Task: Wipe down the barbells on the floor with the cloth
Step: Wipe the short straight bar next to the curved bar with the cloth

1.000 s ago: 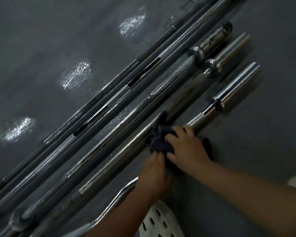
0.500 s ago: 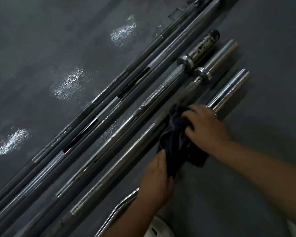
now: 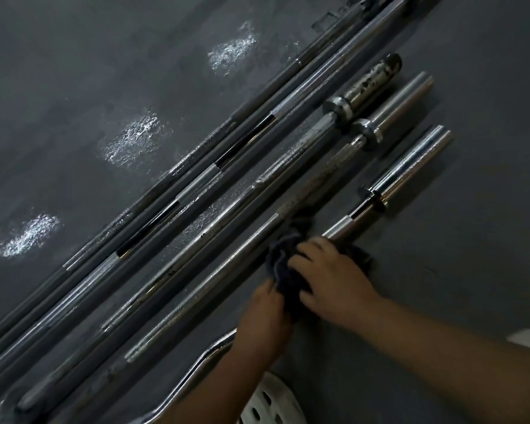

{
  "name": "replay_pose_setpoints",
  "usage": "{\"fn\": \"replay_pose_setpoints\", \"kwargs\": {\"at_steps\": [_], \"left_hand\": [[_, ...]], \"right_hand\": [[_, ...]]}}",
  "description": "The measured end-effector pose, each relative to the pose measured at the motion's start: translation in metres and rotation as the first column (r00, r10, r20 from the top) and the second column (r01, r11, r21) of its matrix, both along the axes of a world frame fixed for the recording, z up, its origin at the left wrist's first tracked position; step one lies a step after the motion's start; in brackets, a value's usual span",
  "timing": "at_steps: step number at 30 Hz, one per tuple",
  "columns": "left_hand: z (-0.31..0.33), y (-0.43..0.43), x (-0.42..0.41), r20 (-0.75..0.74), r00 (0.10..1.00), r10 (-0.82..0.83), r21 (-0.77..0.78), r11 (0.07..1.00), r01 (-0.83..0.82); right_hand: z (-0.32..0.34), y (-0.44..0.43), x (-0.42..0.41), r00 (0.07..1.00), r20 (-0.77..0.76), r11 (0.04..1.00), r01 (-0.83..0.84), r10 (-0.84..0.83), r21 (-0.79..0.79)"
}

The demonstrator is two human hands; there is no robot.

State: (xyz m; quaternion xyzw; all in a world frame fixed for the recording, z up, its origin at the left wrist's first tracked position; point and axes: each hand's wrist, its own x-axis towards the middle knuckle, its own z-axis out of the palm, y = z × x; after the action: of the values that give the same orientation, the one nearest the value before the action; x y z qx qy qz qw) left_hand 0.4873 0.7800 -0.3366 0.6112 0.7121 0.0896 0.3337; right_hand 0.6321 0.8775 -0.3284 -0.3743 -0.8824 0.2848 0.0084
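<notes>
Dark floor [image 3: 441, 286] bears barbells [image 3: 410, 166]; left hand [image 3: 265, 319] and right hand [image 3: 334, 276] both clutch cloth [image 3: 283, 266] on 1.

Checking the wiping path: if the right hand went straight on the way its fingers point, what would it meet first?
The cloth bunched ahead of the right hand, then probably the neighbouring barbell shaft; depth is unclear.

Barbells [image 3: 288, 153] lie side by side on the floor [image 3: 441, 286]. Cloth [image 3: 283, 264] on the rightmost barbell [image 3: 410, 166], under the right hand [image 3: 334, 280], left hand [image 3: 266, 316] just below. Curved bar [image 3: 208, 356] lies nearest.
</notes>
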Motion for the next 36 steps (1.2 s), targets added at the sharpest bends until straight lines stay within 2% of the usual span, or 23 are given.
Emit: {"fn": "replay_pose_setpoints", "kwargs": {"at_steps": [1,2,4,6,7,8,10,11,12,13,14,16,17,18,19,21,22,24,27,32,36], "left_hand": [[0.001,-0.004,-0.005,-0.004,1.0,-0.008,0.004,1.0,0.008],[0.001,-0.008,-0.01,-0.004,1.0,-0.018,0.029,0.999,0.018],[0.0,-0.014,-0.017,0.007,1.0,0.01,0.112,0.994,-0.01],[0.001,-0.011,-0.014,0.059,0.998,0.034,0.158,0.986,-0.043],[0.002,-0.008,-0.009,0.087,0.996,0.018,0.165,0.986,-0.032],[0.003,-0.007,-0.006,0.105,0.994,-0.002,0.157,0.987,-0.014],[0.006,-0.012,-0.007,0.111,0.993,-0.027,0.12,0.993,0.014],[0.007,-0.017,-0.01,0.119,0.992,-0.033,0.123,0.992,0.018],[0.008,-0.023,-0.014,0.139,0.99,-0.025,0.136,0.991,0.006],[0.01,-0.029,-0.018,0.157,0.988,0.008,0.15,0.988,-0.032],[0.013,-0.033,-0.021,0.165,0.984,0.06,0.162,0.983,-0.087],[0.016,-0.035,-0.022,0.15,0.977,0.15,0.182,0.967,-0.176],[0.017,-0.036,-0.021,0.125,0.978,0.169,0.178,0.965,-0.19],[0.019,-0.036,-0.019,0.094,0.98,0.174,0.166,0.968,-0.188],[0.022,-0.037,-0.018,0.063,0.982,0.176,0.147,0.972,-0.184],[0.032,-0.041,-0.02,0.011,0.982,0.187,0.123,0.975,-0.187],[0.04,-0.043,-0.022,-0.018,0.981,0.195,0.122,0.974,-0.191],[0.06,-0.051,-0.028,-0.084,0.974,0.21,0.153,0.969,-0.196],[0.093,-0.076,-0.034,-0.138,0.96,0.242,0.199,0.957,-0.212],[0.142,-0.125,-0.02,-0.19,0.931,0.311,0.201,0.941,-0.273],[0.176,-0.15,-0.033,-0.204,0.948,0.244,0.146,0.965,-0.216]], "right_hand": [[0.004,0.01,0.003,0.998,-0.024,0.997,-0.063,0.062,-0.038],[0.005,0.028,0.007,0.999,-0.038,0.999,-0.019,0.017,-0.042],[-0.003,0.061,0.02,0.966,-0.033,0.966,0.256,-0.255,0.043],[-0.012,0.052,0.023,0.881,0.004,0.876,0.469,-0.472,0.116],[-0.015,0.033,0.017,0.885,0.024,0.88,0.46,-0.466,0.117],[-0.016,0.008,0.006,0.92,0.037,0.916,0.385,-0.391,0.109],[-0.013,-0.018,-0.004,0.99,0.1,0.992,0.093,-0.101,0.081],[-0.007,-0.009,-0.002,0.994,0.108,0.997,-0.032,0.024,0.067],[-0.005,0.01,0.002,0.992,0.097,0.992,-0.088,0.08,0.089],[-0.003,0.028,0.005,0.994,0.096,0.995,-0.068,0.06,0.075],[-0.003,0.044,0.009,0.996,0.078,0.997,0.034,-0.039,0.067],[-0.004,0.047,0.014,0.945,0.031,0.943,0.324,-0.326,0.072],[-0.007,0.033,0.011,0.938,0.035,0.934,0.341,-0.346,0.109],[-0.008,0.014,0.006,0.962,0.028,0.952,0.265,-0.272,0.15],[-0.007,-0.005,0.001,0.993,0.037,0.986,0.109,-0.114,0.128],[0.005,-0.028,-0.004,0.981,0.066,0.983,-0.181,0.182,-0.02],[0.01,-0.031,-0.003,0.972,0.083,0.971,-0.211,0.221,-0.117],[0.024,-0.032,0.004,0.993,0.037,0.971,-0.099,0.11,-0.216],[0.044,-0.037,0.023,0.999,-0.009,0.979,0.032,-0.035,-0.201],[0.09,-0.055,0.064,0.997,0.015,0.985,0.076,-0.075,-0.157],[0.125,-0.065,0.084,0.997,0.031,0.994,0.076,-0.074,-0.074]]}}
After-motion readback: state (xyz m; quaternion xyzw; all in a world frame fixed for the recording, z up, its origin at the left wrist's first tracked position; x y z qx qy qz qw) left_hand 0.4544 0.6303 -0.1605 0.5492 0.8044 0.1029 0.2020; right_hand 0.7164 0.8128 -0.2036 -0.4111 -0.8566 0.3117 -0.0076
